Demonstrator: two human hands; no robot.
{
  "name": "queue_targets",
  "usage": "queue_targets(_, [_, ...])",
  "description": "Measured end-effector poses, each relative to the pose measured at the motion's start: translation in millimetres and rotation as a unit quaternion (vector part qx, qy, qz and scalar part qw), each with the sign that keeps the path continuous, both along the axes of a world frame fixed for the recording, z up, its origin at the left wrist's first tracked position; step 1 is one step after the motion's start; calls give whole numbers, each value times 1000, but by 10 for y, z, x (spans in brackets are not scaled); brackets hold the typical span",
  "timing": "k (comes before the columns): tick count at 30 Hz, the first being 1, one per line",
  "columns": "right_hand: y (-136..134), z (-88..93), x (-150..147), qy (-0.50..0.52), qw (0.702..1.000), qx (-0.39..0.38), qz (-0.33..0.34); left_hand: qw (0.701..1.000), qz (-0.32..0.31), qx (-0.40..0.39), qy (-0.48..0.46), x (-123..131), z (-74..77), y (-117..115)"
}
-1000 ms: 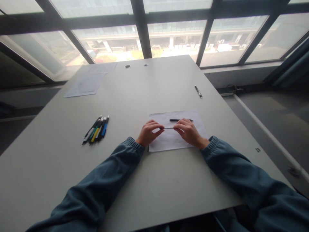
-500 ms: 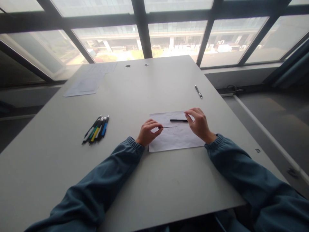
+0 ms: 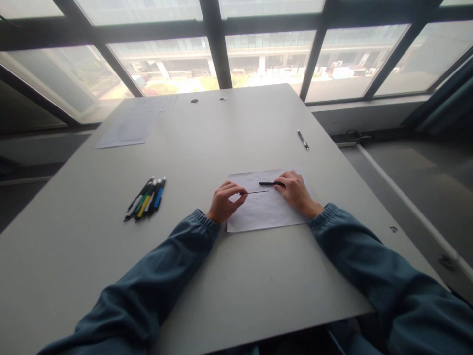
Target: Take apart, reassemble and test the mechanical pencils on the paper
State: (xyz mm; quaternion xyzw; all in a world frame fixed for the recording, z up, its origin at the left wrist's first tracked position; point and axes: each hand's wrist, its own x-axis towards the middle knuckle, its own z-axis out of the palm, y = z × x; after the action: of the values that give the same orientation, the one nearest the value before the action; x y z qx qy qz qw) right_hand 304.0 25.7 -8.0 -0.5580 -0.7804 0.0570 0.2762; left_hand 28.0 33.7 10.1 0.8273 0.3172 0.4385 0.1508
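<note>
My left hand (image 3: 224,202) pinches one end of a thin dark pen refill (image 3: 258,192), which points right above a sheet of white paper (image 3: 264,217). Just beyond the refill lies a black pen barrel (image 3: 265,183), resting on the sheet. The fingers of my right hand (image 3: 295,193) close around the barrel's right end and cover it. Refill and barrel are apart from each other.
Left of the paper lies a bunch of several pens (image 3: 146,198) with coloured barrels. A single pen (image 3: 303,140) rests near the table's right edge. More paper sheets (image 3: 129,125) lie at the far left of the white table (image 3: 199,153), before the windows.
My right hand has come down and slightly left, from hovering by the black barrel to gripping its right end. My left hand keeps the refill, whose free tip has risen slightly.
</note>
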Motion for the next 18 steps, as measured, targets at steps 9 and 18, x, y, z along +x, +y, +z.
queue_targets(9, [-2,-12,-4,70,997,43,-14,995,90,7,-37,-39,-3,15])
queue_targets(18, [-40,33,9,151,981,121,-10,984,156,6,-82,-49,28,-4])
